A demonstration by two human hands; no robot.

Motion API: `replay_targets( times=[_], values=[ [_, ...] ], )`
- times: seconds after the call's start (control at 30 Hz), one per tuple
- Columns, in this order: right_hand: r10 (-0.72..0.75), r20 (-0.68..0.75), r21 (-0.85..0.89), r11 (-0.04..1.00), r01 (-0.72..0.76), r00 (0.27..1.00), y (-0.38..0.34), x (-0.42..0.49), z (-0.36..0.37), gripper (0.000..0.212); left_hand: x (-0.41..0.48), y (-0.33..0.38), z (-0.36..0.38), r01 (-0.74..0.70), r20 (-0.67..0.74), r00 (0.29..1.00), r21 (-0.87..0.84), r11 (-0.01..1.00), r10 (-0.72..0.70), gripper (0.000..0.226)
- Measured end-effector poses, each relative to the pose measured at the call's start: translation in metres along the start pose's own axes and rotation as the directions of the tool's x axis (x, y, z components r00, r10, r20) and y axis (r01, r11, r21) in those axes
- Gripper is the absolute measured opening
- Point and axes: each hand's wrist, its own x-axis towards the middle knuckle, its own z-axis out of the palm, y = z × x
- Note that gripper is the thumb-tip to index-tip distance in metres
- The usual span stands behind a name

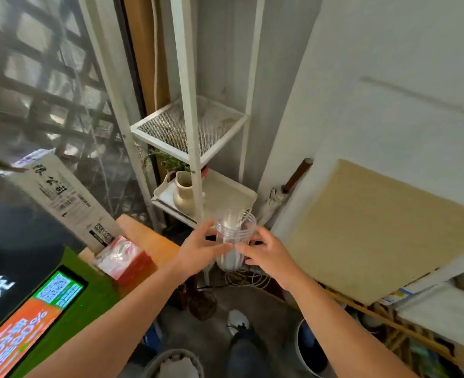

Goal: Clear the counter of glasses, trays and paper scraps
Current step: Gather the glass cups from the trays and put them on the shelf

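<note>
You hold a clear cup (235, 236) up in the air with both hands, in front of the white shelf (190, 126). The cup stands upright. Something white sits in it, but it is too blurry to tell what. Your left hand (198, 252) wraps round the left side of the cup, fingers curled on it. Your right hand (266, 252) grips the right side, thumb near the front. Both hands are closed on the cup.

On the low part of the shelf lies a pale tray (225, 190). A tan vase (184, 193) stands on the tray's left side, and a green plant (170, 160) shows just behind it. The mesh level above is bare.

To your left is the table (94, 301), green on top with an orange corner. A red and white box (124, 259) sits by that corner. A long paper pack (59, 197) with print on it leans just behind the box. A bright screen (37, 315) lies near the table's front edge.

On the floor near your shoe (237, 320) stands a dark bucket (310, 347).
</note>
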Motion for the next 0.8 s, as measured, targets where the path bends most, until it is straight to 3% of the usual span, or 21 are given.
replay_targets(
  times=[0.1,0.2,0.33,0.47,0.8],
  values=[
    [0.021,0.054,-0.041,0.999,-0.019,0.998,0.007,0.055,-0.031,0.064,0.057,-0.007,0.014,0.077,-0.052,0.996,-0.013,0.997,-0.077,0.061],
    [0.039,0.082,-0.059,0.998,-0.034,0.996,0.01,0.113,-0.062,0.08,0.114,-0.006,0.031,0.13,-0.141,0.981,-0.04,0.991,-0.134,0.079],
    [0.102,0.133,-0.067,0.993,-0.093,0.986,0.015,0.191,-0.084,0.082,0.185,-0.01,0.046,0.164,-0.267,0.946,-0.102,0.981,-0.186,0.071],
    [0.137,0.188,-0.116,0.986,-0.116,0.973,0.036,0.26,-0.079,0.078,0.238,-0.035,0.052,0.254,-0.413,0.864,-0.136,0.958,-0.288,0.072],
    [0.202,0.27,-0.205,0.968,-0.148,0.942,0.086,0.331,-0.061,0.08,0.287,-0.087,0.054,0.341,-0.523,0.789,-0.063,0.938,-0.322,0.075]
  ],
)
